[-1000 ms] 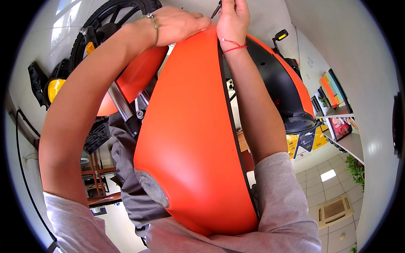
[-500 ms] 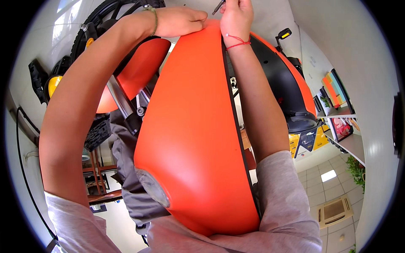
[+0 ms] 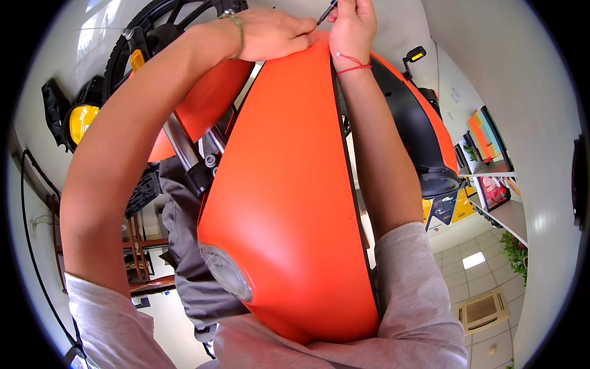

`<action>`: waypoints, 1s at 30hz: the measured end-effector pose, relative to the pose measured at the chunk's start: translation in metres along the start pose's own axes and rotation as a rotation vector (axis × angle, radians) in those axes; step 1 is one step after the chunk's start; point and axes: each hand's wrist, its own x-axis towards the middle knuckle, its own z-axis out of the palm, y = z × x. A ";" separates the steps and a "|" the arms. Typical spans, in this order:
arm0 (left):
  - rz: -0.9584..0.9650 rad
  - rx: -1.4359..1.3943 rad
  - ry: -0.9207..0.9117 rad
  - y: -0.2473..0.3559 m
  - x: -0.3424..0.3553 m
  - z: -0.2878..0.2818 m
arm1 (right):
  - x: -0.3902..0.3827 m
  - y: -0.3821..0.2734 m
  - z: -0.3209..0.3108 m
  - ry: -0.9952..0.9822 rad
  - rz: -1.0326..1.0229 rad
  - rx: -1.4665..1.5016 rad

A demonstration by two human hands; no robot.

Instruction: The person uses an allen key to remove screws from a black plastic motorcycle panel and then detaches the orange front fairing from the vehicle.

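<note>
A large glossy orange body panel (image 3: 283,197), with a black strip along its right edge and a clear oval lens (image 3: 226,270) at its lower left, lies lengthwise against my grey shirt. My left hand (image 3: 273,34) is closed over the panel's far end; what lies under its fingers is hidden. Beside it, my right hand (image 3: 353,34) grips a slim dark screwdriver (image 3: 327,13). The tool's tip points down-left, close to my left fingertips. My right wrist rests near the panel's far right corner.
On the left stand a black spoked wheel (image 3: 172,27), an orange fender (image 3: 212,101) and a metal fork tube (image 3: 181,144). A black-and-orange shell (image 3: 409,117) is beyond my right forearm. Shelves (image 3: 498,166) and a plant (image 3: 515,249) stand at the right.
Both hands have shifted slightly right and a little nearer. My left fingers are now closer to the screwdriver's tip. The panel's far end has tilted slightly rightward.
</note>
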 end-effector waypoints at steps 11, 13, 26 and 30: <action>-0.218 0.107 -0.044 0.009 0.013 0.004 | 0.000 0.000 -0.001 -0.002 0.032 0.044; -0.198 0.084 -0.038 0.006 0.009 0.005 | 0.000 -0.001 0.000 0.014 0.028 0.050; -0.190 0.088 0.065 -0.029 0.017 0.029 | 0.000 -0.002 0.002 -0.018 0.064 0.100; -0.494 -0.696 0.054 -0.040 0.007 0.032 | -0.001 -0.002 0.004 -0.014 0.065 0.112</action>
